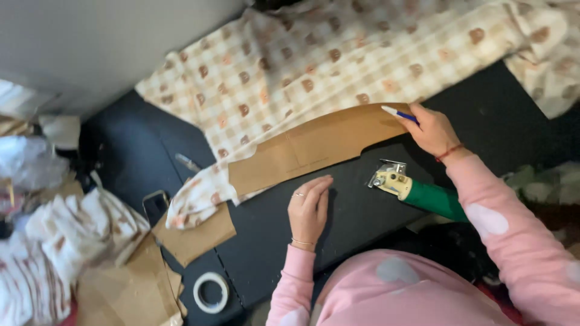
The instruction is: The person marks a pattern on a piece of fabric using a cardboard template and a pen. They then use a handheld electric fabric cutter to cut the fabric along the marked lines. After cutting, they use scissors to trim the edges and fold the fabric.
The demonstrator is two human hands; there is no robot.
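We count one cardboard pattern [314, 148] on one checked fabric [338, 54], our right hand [432, 130] closed round one blue pen [399, 113], our left hand [309, 208] flat, open, holding nothing, one green-handled rotary cutter [417, 190], one tape roll [211, 293]

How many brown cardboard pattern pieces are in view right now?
3: a long curved piece on the checked fabric under the right hand, a smaller piece left of the left hand, and pieces piled bottom left; more may be hidden.
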